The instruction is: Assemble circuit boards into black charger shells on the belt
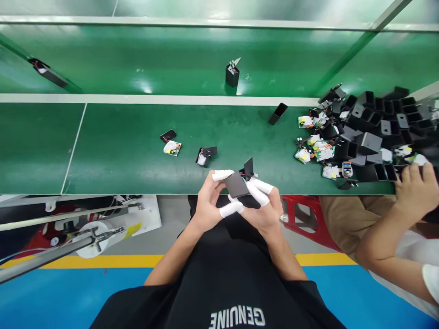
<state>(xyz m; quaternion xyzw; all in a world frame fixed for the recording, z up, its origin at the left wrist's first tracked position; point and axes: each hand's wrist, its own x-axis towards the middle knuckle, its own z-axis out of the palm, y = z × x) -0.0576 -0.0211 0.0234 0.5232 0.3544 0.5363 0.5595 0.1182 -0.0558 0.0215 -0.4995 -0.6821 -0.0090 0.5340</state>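
Note:
Between my two hands, just over the near edge of the green bench, is a black plastic adapter housing [236,185]. My left hand [211,203], with white finger cots, is closed round its left side. White-cotted fingers of my right hand [265,205] grip its right end, by a tilted black end cover [248,168] with small prongs. What lies inside the housing is hidden from me. Ahead on the bench sit a housing with its cover hinged out [203,157] and a circuit board [172,147] wired to a black cover [168,135].
An open black case [277,113] lies farther right. Several black cases [368,142] and circuit boards [322,151] are heaped at the right, where a co-worker's hand [416,187] reaches in. Another case [232,75] stands on the back ledge. A red stool [305,219] is below.

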